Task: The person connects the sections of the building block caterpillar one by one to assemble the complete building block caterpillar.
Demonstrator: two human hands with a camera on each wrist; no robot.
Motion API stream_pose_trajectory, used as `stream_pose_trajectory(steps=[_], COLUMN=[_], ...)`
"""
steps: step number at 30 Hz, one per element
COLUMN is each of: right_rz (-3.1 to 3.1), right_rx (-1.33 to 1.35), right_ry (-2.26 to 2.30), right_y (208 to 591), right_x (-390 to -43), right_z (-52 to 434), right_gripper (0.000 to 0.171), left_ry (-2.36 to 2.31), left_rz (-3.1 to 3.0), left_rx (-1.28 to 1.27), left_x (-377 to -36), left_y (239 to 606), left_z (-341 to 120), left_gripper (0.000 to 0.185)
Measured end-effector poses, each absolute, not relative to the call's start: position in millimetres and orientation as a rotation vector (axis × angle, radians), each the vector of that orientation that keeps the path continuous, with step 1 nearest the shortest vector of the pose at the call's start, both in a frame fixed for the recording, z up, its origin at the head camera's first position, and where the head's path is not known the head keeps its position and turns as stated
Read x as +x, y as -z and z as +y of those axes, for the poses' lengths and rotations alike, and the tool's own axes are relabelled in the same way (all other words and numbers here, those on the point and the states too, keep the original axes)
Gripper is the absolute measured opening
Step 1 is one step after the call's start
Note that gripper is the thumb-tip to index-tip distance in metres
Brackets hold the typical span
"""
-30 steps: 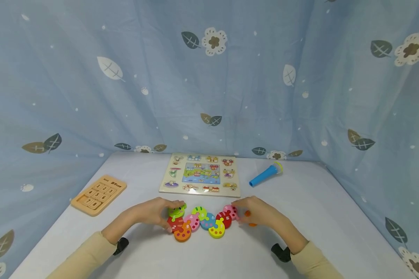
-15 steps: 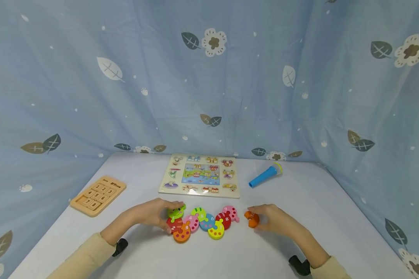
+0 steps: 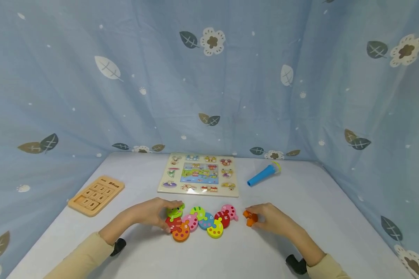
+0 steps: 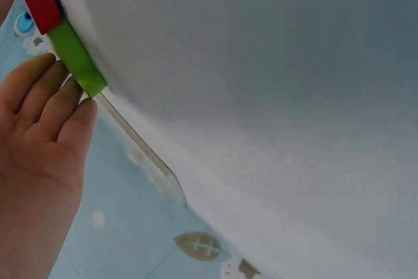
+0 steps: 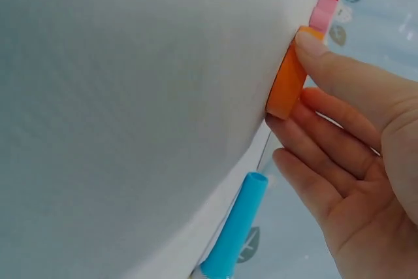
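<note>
A numbered caterpillar puzzle (image 3: 206, 221) lies in a wavy row across the middle of the table, its pieces joined. At its left end, my left hand (image 3: 151, 212) holds the green head piece (image 3: 175, 212) and the red piece numbered 2 (image 3: 173, 224) between fingers and thumb. Fingertips touch the green piece's edge in the left wrist view. My right hand (image 3: 271, 219) pinches a loose orange puzzle piece (image 3: 251, 218), a small gap to the right of the pink piece numbered 9 (image 3: 229, 212). The right wrist view shows thumb and fingers around this orange piece (image 5: 287, 80).
Behind the caterpillar lies a picture puzzle board (image 3: 198, 174). A wooden number tile board (image 3: 96, 195) sits at the left, and a blue toy microphone (image 3: 263, 174) at the back right. A blue patterned curtain (image 3: 209, 85) hangs around the white table (image 3: 209, 255).
My right hand has moved right, off the pink end piece, and now pinches the orange piece, which has turned. My left hand stays at the head end.
</note>
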State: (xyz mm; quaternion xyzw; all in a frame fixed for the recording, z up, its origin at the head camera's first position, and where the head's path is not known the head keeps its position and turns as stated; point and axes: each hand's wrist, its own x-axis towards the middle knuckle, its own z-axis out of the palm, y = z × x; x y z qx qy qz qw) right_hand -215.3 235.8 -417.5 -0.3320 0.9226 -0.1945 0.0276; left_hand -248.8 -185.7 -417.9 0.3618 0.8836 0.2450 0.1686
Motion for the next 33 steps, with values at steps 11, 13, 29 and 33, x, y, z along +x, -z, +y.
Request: stream_pose_trajectory(steps=[11,13,29,33], right_rz=[2.878,2.882,3.008,3.01], right_rx=[-0.919,-0.892,-0.707,-0.655], right_ry=[0.638,0.659,0.757,0.776], right_y=[416.2,416.2,416.0,416.9], right_x=[-210.4,-209.3,-200.6,-198.6], right_z=[226.1,224.6,210.4,206.2], right_gripper=[0.045,0.045,0.042,0.041], left_ry=[-0.687,-0.689,-0.705,-0.709], left_rz=[2.527,2.528,2.536,2.537], left_rx=[1.023,1.023,1.026,1.027], left_x=[-248.6,-248.5,-247.1,-247.4], left_y=[419.1,418.9,419.0,420.8], left_z=[-189.7,-189.5,-185.8,-185.5], left_gripper=[0.084,0.084,0.082,0.083])
